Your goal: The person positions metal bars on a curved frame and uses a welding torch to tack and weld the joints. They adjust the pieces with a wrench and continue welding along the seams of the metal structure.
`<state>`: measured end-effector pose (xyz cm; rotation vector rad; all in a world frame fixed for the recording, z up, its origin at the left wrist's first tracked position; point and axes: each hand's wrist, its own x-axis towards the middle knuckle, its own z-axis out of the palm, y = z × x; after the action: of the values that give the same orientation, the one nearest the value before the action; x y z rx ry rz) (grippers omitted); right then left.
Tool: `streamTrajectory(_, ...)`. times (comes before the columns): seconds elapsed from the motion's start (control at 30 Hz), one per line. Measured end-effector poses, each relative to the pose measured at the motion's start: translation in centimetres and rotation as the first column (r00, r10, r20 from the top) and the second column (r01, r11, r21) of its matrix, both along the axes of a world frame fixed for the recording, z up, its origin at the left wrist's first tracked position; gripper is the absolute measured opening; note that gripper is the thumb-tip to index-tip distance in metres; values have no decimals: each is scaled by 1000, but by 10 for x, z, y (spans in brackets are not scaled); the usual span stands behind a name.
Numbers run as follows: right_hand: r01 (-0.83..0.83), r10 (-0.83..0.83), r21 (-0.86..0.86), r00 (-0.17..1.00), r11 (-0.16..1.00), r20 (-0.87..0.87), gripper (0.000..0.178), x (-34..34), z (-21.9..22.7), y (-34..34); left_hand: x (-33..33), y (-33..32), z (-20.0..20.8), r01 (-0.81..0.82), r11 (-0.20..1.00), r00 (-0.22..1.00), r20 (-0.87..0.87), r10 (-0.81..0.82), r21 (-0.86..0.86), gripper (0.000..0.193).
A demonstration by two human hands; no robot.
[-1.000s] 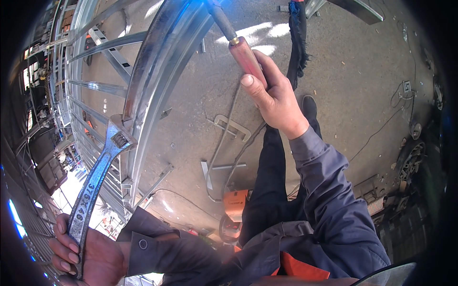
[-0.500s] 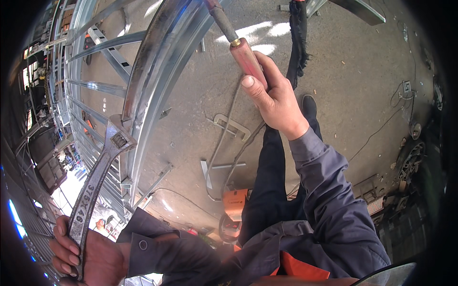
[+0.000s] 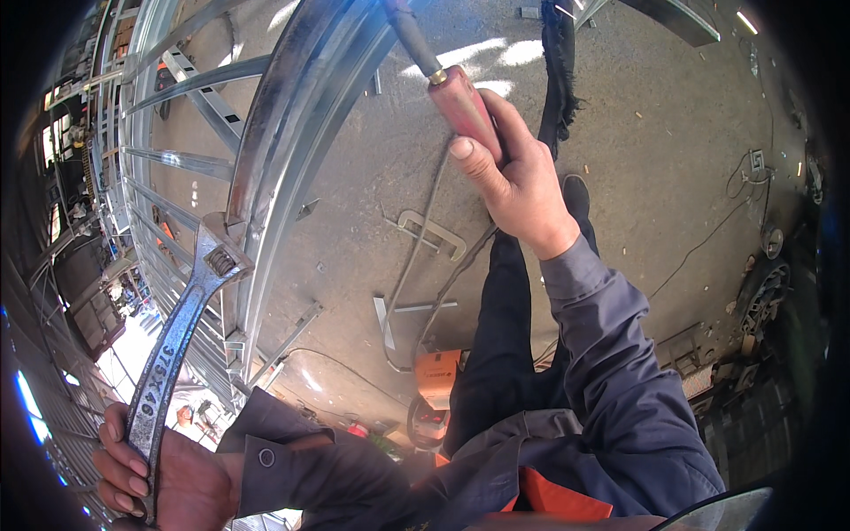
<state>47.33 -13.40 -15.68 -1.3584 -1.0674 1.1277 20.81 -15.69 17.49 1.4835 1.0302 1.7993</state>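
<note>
Right hand [image 3: 529,195] and the red-handled tool [image 3: 465,111] in it have shifted slightly to the right since the frame half a second ago; a blue glow shows again at the upper edge. On the left side, the adjustable wrench [image 3: 181,332] shows no clear change of position.

Right hand: closed around the tool's handle, thumb laid along the near side, index finger along the far side. The tool points away from the person, up and to the left. Beyond the handle come a brass collar [image 3: 437,77] and a grey neck [image 3: 411,37], which runs to the upper edge of view beside the curved metalwork. The tip cannot be made out.

Left hand [image 3: 190,473]: fingers curled around the lower end of the wrench handle, palm facing up, at the lower left. The wrench slants up and to the right from the hand, its head at the lower end of a dark curved steel bar [image 3: 263,124]. Whether its jaws bear tightly on the bar cannot be determined.

Position: the bar runs between the wrench head and the upper edge, left of the right hand and well apart from it. A bright steel channel [image 3: 310,133] follows its right side. On the floor between the two hands lies a C-shaped clamp [image 3: 434,227]. An orange case [image 3: 438,380] stands beside the person's leg [image 3: 505,310].
</note>
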Motion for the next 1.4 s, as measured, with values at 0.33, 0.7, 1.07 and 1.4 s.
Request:
streamTrajectory(0.33,8,-8,17,999,1000,-33,71,-2,1,0,0,0,1,-3,1000,1000,6,3,7,21)
streamTrajectory(0.7,-22,21,-12,996,1000,-83,72,3,6,-4,3,3,-2,-28,999,1000,-1,28,37,21)
streamTrajectory(1.07,-52,39,-74,986,996,-164,70,0,3,-2,22,4,-14,-83,987,971,-210,112,140,38)
streamTrajectory(1.4,-19,18,-10,994,1000,-107,71,-1,2,-7,-3,0,1,4,1000,999,41,-5,23,20)
